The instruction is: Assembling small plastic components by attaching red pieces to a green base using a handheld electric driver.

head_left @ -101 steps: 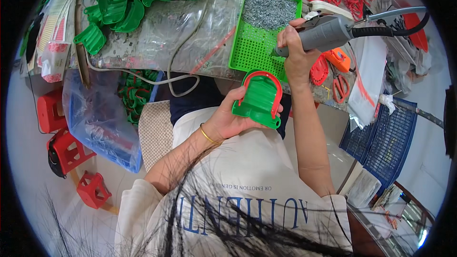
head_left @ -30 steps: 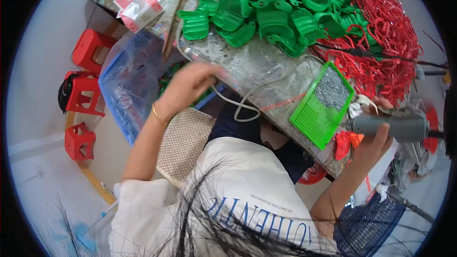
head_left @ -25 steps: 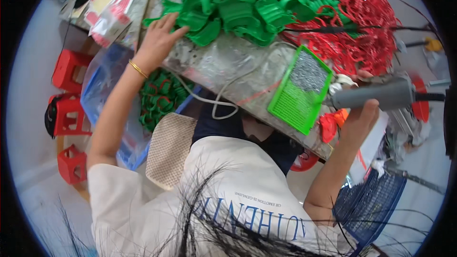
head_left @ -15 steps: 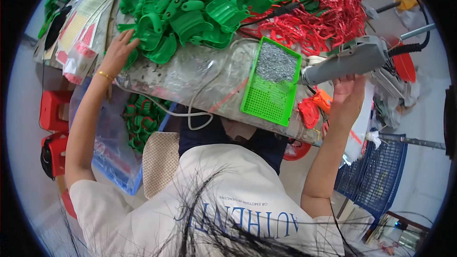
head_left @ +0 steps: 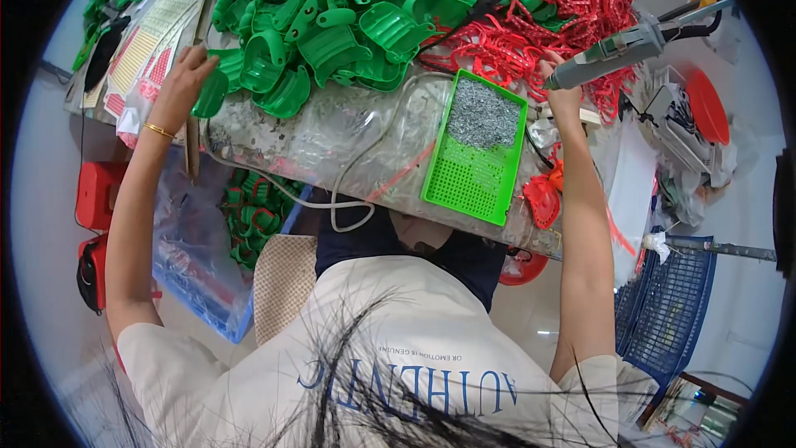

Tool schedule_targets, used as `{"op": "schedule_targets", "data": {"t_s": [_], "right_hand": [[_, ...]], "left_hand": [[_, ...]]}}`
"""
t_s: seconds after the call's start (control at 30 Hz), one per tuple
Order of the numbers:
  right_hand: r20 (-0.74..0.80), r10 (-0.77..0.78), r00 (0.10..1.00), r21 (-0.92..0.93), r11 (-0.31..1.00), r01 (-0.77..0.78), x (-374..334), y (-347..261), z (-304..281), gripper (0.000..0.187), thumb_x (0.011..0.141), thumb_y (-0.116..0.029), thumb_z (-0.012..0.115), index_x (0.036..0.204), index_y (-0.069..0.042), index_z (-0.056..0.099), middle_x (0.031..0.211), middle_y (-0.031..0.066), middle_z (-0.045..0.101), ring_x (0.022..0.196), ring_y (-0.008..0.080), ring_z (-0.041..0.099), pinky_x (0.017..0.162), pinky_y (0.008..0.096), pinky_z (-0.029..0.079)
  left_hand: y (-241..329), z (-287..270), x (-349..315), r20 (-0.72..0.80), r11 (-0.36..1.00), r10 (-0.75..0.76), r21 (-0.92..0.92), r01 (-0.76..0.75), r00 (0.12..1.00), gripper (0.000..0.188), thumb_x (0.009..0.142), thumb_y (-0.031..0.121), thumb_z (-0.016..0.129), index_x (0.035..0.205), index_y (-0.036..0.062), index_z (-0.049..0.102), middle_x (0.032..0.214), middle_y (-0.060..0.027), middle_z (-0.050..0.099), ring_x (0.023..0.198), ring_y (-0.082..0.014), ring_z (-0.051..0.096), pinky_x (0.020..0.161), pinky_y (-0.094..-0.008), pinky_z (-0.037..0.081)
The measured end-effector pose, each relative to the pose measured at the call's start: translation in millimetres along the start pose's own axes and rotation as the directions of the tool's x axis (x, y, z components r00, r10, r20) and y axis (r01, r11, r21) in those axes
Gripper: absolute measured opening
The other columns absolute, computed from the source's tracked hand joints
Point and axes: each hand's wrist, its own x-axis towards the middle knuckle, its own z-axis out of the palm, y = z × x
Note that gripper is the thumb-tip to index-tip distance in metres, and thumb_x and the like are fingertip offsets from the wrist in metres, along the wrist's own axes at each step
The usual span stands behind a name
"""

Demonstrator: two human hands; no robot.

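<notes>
A person in a white, blue-lettered T-shirt works seated at a cluttered table, both arms stretched forward. By the chair, a plastic-lined blue bin holds green pieces with red bands. Nearest on the tabletop are a looping pale cord, a red plastic piece and a bright green tray, its upper end filled with small silvery metal bits. Farther out, the left hand curls its fingers at a green scoop-shaped piece on the left edge of a green heap; how firm the contact is cannot be told. The right hand reaches past the tip of a hanging grey tool toward tangled red strips, its fingers partly hidden, any grip unclear. Heap and strips crowd the far side.
</notes>
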Motion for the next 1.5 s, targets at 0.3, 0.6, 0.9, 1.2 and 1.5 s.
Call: {"op": "schedule_targets", "data": {"t_s": [0.3, 0.6, 0.9, 1.2, 1.5], "right_hand": [[0.307, 0.262, 0.915, 0.435, 0.816, -0.38, 20, 14, 24, 0.023, 0.085, -0.02, 0.066, 0.102, -0.003, 0.065, 0.084, 0.0025, 0.065, 0.071, 0.011, 0.059, 0.064, 0.0257, 0.048], [0.493, 0.298, 0.818, 0.866, -0.08, -0.493, 22, 4, -6, 0.016, 0.085, -0.019, 0.061, 0.09, -0.004, 0.062, 0.082, 0.007, 0.064, 0.075, 0.0196, 0.059, 0.07, 0.033, 0.048], [0.472, 0.323, 0.82, 0.876, -0.279, -0.394, -22, -15, -49, 0.018, 0.085, -0.016, 0.058, 0.093, 0.0, 0.062, 0.083, 0.0095, 0.062, 0.076, 0.0218, 0.055, 0.078, 0.037, 0.046], [0.373, 0.3, 0.878, 0.875, -0.428, -0.226, -143, -66, -101, 0.023, 0.093, -0.009, 0.051, 0.114, 0.0, 0.053, 0.092, 0.0041, 0.053, 0.08, 0.0127, 0.049, 0.079, 0.0317, 0.039], [0.241, 0.475, 0.846, 0.922, 0.16, -0.353, -222, -162, -94, 0.021, 0.092, -0.013, 0.055, 0.111, -0.004, 0.054, 0.09, 0.003, 0.054, 0.078, 0.0125, 0.049, 0.077, 0.0291, 0.04]], "left_hand": [[117, -57, 20, -0.338, 0.841, -0.472, -0.449, 0.301, 0.814, 0.028, 0.078, -0.003, 0.06, 0.102, 0.0094, 0.066, 0.096, -0.0115, 0.06, 0.092, -0.0272, 0.059, 0.075, -0.034, 0.048], [197, 58, 39, -0.176, 0.888, -0.263, -0.429, 0.167, 0.949, 0.026, 0.076, 0.002, 0.061, 0.101, 0.0073, 0.063, 0.091, -0.0105, 0.056, 0.087, -0.0305, 0.053, 0.076, -0.0372, 0.046], [183, 37, 67, 0.412, 0.969, -0.045, -0.203, 0.14, 0.91, 0.032, 0.073, 0.021, 0.067, 0.105, 0.0195, 0.065, 0.095, -0.0063, 0.062, 0.097, -0.0289, 0.057, 0.08, -0.0461, 0.042], [153, 50, 64, 0.569, 0.808, 0.102, -0.526, 0.266, 0.816, 0.036, 0.071, 0.029, 0.069, 0.103, 0.0123, 0.065, 0.09, -0.0101, 0.066, 0.088, -0.0274, 0.062, 0.074, -0.036, 0.045], [235, 6, 28, 0.519, -0.248, -0.397, -0.855, 0.456, 0.757, 0.021, 0.086, 0.018, 0.058, 0.098, 0.0012, 0.058, 0.086, -0.0001, 0.058, 0.078, -0.0092, 0.054, 0.068, -0.025, 0.045]]}}
